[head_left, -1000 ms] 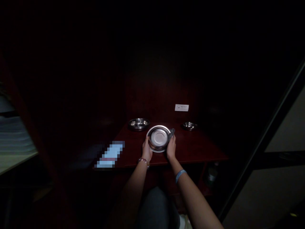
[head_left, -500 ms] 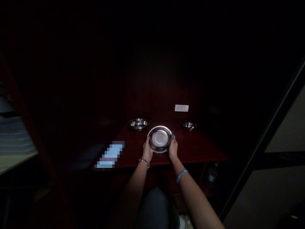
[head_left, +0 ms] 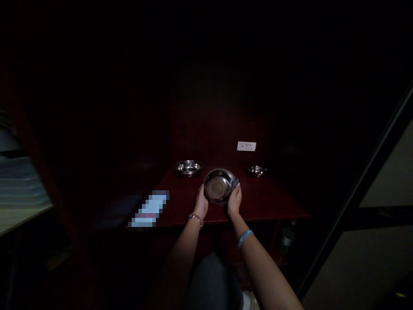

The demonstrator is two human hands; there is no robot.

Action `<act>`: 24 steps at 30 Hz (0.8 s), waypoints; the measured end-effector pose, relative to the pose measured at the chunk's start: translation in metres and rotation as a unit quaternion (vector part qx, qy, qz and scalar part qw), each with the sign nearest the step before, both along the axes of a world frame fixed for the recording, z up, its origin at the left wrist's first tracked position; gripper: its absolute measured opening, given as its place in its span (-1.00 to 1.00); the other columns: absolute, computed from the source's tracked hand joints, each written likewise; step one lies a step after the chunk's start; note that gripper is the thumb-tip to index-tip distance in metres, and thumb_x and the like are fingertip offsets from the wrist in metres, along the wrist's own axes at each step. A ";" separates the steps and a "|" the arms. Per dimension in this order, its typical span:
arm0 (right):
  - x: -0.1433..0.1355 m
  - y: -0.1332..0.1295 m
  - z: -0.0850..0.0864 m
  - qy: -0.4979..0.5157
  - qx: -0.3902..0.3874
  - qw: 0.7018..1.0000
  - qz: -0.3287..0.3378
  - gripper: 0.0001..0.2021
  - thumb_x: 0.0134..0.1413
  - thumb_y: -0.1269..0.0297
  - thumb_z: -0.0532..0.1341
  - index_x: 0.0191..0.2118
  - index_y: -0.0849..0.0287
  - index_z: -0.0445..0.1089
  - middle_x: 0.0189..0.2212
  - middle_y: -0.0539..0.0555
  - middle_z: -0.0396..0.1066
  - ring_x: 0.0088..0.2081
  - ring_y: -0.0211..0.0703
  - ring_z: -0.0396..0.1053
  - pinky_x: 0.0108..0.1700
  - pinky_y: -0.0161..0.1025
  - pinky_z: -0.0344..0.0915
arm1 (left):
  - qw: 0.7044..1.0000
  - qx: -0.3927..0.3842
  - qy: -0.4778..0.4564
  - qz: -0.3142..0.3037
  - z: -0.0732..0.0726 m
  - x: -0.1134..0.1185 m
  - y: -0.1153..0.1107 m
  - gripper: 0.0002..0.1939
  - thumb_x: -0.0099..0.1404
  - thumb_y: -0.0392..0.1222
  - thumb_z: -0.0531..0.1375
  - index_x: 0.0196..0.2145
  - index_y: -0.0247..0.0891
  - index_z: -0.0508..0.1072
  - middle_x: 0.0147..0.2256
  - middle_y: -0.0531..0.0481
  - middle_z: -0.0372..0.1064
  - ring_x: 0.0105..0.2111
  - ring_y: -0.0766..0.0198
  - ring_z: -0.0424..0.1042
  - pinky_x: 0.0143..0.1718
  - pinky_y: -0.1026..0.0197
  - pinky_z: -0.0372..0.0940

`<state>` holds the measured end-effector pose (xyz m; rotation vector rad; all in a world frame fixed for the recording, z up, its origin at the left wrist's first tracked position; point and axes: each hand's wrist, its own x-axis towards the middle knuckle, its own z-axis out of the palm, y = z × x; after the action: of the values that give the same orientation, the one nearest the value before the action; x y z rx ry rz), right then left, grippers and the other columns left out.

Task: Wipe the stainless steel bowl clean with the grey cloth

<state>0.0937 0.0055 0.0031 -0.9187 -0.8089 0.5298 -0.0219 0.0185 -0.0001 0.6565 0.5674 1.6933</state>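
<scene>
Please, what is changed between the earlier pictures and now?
The held bowl has tilted differently and moved slightly to the right; its face looks darker. The left hand and right hand keep hold of it, with nothing let go. The left bowl, small bowl and phone-like blurred patch stayed in place.

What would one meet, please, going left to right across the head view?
Pale layered stack, pixelated light-blue patch, wide silvery metal bowl, tilted handheld metal bowl, small silvery metal bowl, dim pale-labelled bottle.
</scene>
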 end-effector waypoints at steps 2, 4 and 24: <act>0.000 -0.002 0.001 0.000 -0.001 1.000 -0.011 -0.47 0.28 -0.05 -0.08 0.00 0.27 0.41 -0.05 0.23 0.48 -0.06 -0.07 0.43 0.03 -0.18 0.28 | 1.000 -0.019 0.007 0.005 0.005 0.001 -0.004 -0.72 0.36 -0.09 0.08 -0.08 -0.21 0.48 0.04 -0.10 0.45 0.17 0.18 0.31 0.24 0.08 0.13; 0.001 -0.003 0.002 0.001 -0.001 1.000 -0.022 -0.48 0.28 -0.03 -0.08 0.00 0.27 0.40 -0.05 0.24 0.48 -0.07 -0.06 0.43 0.02 -0.17 0.28 | 1.000 -0.020 0.008 -0.004 0.010 0.001 -0.008 -0.73 0.34 -0.11 0.10 -0.09 -0.21 0.50 0.09 -0.10 0.41 0.19 0.17 0.28 0.26 0.10 0.11; -0.008 -0.022 0.006 -0.313 0.013 0.950 -0.009 -0.63 0.33 0.00 -0.09 -0.22 0.12 0.32 -0.38 0.07 0.43 -0.34 -0.10 0.38 -0.25 -0.26 0.22 | 0.996 -0.050 -0.053 -0.043 0.010 -0.004 -0.011 -0.65 0.38 0.02 0.05 -0.12 -0.26 0.49 -0.05 -0.17 0.48 0.00 0.20 0.43 0.10 0.17 0.26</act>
<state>0.0855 -0.0161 0.0093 -1.0850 -1.3727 0.2016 -0.0259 0.0079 0.0095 0.5093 0.5380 1.5974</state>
